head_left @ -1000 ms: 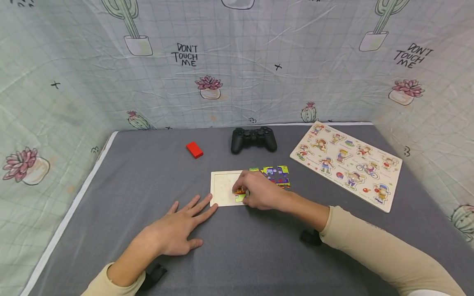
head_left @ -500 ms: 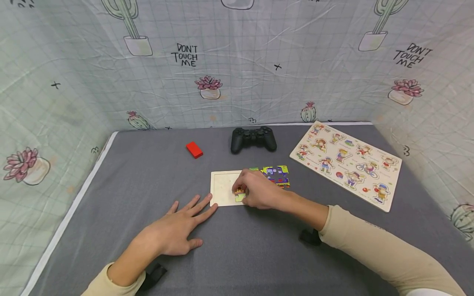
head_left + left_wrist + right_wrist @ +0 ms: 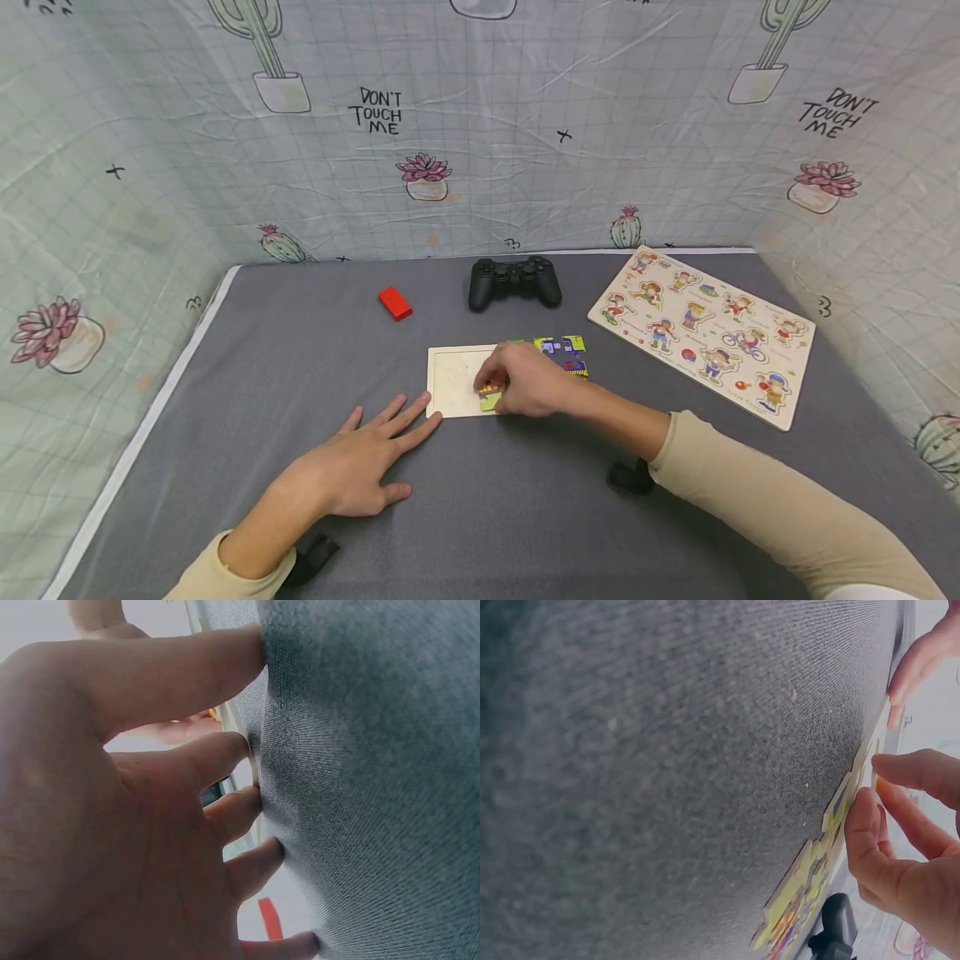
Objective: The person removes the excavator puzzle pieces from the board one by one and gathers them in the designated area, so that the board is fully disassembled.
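Note:
A pale wooden puzzle tray (image 3: 453,371) lies in the middle of the grey table. Over its right half, my right hand (image 3: 528,382) pinches a yellow-green puzzle piece (image 3: 490,402) between thumb and fingers, close above the tray floor. More colourful puzzle pieces (image 3: 574,343) lie just right of the tray, some hidden behind that hand; the right wrist view shows them as low flat pieces (image 3: 784,900). My left hand (image 3: 360,467) rests spread on the cloth, its fingertips right at the tray's left edge. In the left wrist view its fingers (image 3: 225,754) press down on the fabric.
A black game controller (image 3: 514,283) lies behind the tray. Back left of it is a red block (image 3: 394,303). A large wooden picture board (image 3: 705,333) with cartoon figures lies at the right. A patterned cloth (image 3: 480,125) walls off the back and sides.
My right hand shifts very slightly to the right with the puzzle piece still pinched over the tray. The left hand stays where it was.

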The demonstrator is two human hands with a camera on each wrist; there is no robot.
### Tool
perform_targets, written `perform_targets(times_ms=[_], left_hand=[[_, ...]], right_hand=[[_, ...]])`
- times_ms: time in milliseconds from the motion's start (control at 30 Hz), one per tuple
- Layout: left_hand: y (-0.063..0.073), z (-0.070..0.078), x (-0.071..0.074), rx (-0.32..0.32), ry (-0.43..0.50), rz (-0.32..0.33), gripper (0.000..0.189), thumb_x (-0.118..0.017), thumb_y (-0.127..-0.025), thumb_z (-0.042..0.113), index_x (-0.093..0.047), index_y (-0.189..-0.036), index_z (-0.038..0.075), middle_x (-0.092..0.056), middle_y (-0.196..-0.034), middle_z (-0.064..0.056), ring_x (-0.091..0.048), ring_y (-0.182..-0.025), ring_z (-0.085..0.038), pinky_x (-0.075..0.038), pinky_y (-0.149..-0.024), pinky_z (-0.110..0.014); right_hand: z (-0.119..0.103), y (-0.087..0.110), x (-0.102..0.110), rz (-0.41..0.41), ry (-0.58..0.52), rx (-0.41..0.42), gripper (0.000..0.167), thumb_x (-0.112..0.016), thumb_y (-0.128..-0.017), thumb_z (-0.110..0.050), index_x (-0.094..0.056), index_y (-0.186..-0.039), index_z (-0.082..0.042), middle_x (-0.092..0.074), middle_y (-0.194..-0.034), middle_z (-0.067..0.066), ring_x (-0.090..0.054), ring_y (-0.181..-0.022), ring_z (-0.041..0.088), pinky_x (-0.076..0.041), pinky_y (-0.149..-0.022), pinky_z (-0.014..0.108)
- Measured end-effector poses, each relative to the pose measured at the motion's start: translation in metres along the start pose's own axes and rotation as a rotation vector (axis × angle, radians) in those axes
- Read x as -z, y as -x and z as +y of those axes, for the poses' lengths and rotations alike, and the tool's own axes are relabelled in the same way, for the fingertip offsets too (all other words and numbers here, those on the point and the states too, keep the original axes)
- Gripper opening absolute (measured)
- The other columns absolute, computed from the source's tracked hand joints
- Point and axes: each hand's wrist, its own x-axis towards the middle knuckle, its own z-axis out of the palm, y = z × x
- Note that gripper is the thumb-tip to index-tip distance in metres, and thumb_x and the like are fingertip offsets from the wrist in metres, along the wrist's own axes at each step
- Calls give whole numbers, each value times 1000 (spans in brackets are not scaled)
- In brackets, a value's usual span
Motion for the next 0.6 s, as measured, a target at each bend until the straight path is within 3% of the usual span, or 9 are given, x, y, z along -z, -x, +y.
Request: perform_targets(times_ms=[333,600], left_hand=[[-2,-1,-1,17,0,-3,86,-75,-95,33,-26,-167,29,-7,-177,5,-13,-163,-33,-14,-121,-77],[-2,-1,-1,20,-4,-9,87,-75,-96,34,-25,-167,29,-5,-177,5,-12,-163,-33,-13,-121,-77]], right_hand=[[10,9,9,-37,-154,-51,32,-82,-72,5,-81,-100,-10,-69,-95,3,-62,-87,15,-52,-75,25],[21,21,15,-25,-189,-50,33,-81,-72,6,-82,-100,-11,-70,-95,1,-63,-87,17,-52,-75,26]])
